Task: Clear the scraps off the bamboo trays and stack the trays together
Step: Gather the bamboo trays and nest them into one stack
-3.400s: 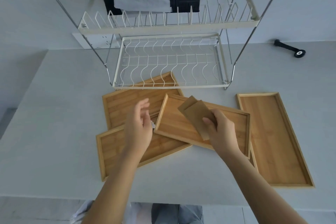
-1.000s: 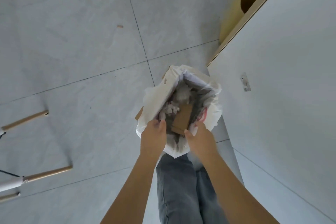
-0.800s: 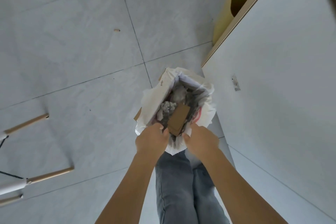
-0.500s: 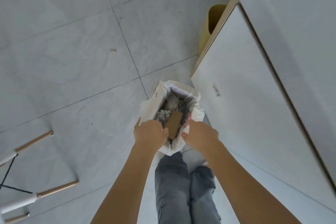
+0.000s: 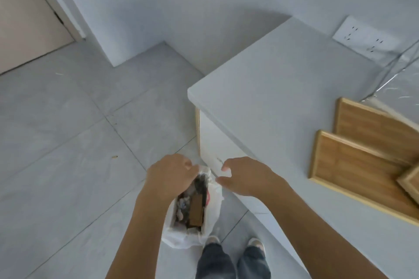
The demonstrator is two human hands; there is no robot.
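Observation:
My left hand (image 5: 171, 176) hovers over a bin lined with a white bag (image 5: 212, 215) on the floor, its fingers curled in with nothing visible in them. My right hand (image 5: 247, 176) is beside it, thumb and fingers apart and empty. Inside the bin a brown cardboard scrap (image 5: 196, 209) lies among crumpled paper scraps (image 5: 182, 207). At the right, two bamboo trays (image 5: 353, 165) (image 5: 371, 123) lie overlapping on the white counter (image 5: 283, 88). The corner of a third tray (image 5: 411, 182) rests on the nearer one at the frame's edge.
The counter's corner juts out just above and right of my hands. A wire rack leg (image 5: 385, 72) and a wall socket (image 5: 362, 37) are at the far right. Grey tiled floor (image 5: 68, 142) spreads left; my feet (image 5: 233, 242) stand just behind the bin.
The cardboard scrap went from my right hand into the bin. My view has swung up from the bin towards the counter, my hands have lifted off the bag's rim, and the trays are back in sight.

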